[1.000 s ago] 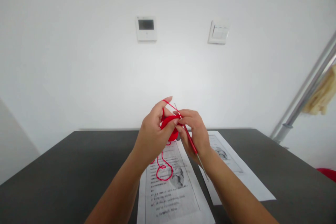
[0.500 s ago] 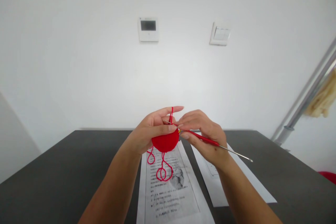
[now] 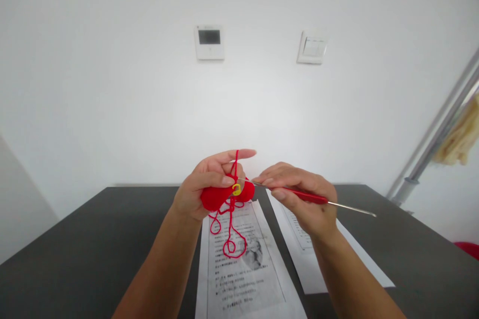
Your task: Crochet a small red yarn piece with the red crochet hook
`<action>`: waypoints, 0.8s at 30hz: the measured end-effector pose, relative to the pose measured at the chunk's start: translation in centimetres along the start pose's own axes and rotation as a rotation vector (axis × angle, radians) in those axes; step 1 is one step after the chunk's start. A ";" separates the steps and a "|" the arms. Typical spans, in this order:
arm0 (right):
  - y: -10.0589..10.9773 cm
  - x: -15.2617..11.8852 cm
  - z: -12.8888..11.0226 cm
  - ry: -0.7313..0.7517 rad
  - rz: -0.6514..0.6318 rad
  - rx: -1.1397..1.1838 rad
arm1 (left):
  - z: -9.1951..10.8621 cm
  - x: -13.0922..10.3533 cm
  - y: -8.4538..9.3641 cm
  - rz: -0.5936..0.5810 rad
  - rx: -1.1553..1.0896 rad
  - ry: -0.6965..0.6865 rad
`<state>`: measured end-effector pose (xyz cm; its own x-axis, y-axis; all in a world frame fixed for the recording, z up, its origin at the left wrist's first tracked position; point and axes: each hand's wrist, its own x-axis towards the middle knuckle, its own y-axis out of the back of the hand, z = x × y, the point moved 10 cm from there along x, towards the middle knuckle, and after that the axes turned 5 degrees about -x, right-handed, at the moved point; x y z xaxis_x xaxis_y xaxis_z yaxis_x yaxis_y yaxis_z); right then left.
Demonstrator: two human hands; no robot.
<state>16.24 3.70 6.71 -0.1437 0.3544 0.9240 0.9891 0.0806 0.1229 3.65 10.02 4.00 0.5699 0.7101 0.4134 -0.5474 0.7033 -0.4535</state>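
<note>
Pinched between the thumb and fingers of my left hand (image 3: pixel 200 184) is a red crochet piece (image 3: pixel 216 198). Red yarn (image 3: pixel 236 159) runs over the raised left index finger down to the piece. A yellow stitch marker (image 3: pixel 236 189) hangs at its edge. My right hand (image 3: pixel 303 194) grips a crochet hook (image 3: pixel 309 196) by its red handle. The hook's thin metal tip points left and meets the work near the left thumb; whether it sits inside a loop, I cannot tell. A loose yarn tail dangles below in loops.
Two printed sheets lie on the dark table (image 3: pixel 93 239): one page (image 3: pixel 239 279) beneath the work, another page (image 3: pixel 337 259) under the right forearm. On the wall are a thermostat-like panel (image 3: pixel 209 42) and a light switch (image 3: pixel 312 48). A metal pole (image 3: pixel 436 134) stands at right.
My right hand and the hook have moved right, away from my left hand. The crochet piece has turned and shifted slightly left, so the yellow marker and a second red part now show.
</note>
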 end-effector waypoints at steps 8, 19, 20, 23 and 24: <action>0.2 -0.2 1.6 -0.110 0.039 0.164 | 0.2 -0.4 0.6 0.004 0.152 0.031; -0.9 -0.2 -0.5 0.128 -0.083 -0.207 | 0.2 -0.8 0.7 0.129 0.460 0.050; -0.6 -0.2 -0.3 0.109 -0.067 -0.195 | 0.2 -0.9 0.8 0.144 0.460 0.045; 0.0 -0.3 0.1 0.067 -0.013 -0.165 | 0.6 -1.0 0.7 0.171 0.439 -0.010; 0.2 -0.3 0.2 0.057 -0.001 -0.158 | 0.9 -1.0 0.7 0.183 0.431 -0.039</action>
<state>16.43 3.81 6.39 -0.1475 0.3008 0.9422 0.9822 -0.0678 0.1754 2.17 9.86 3.96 0.4219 0.8184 0.3901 -0.8458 0.5103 -0.1558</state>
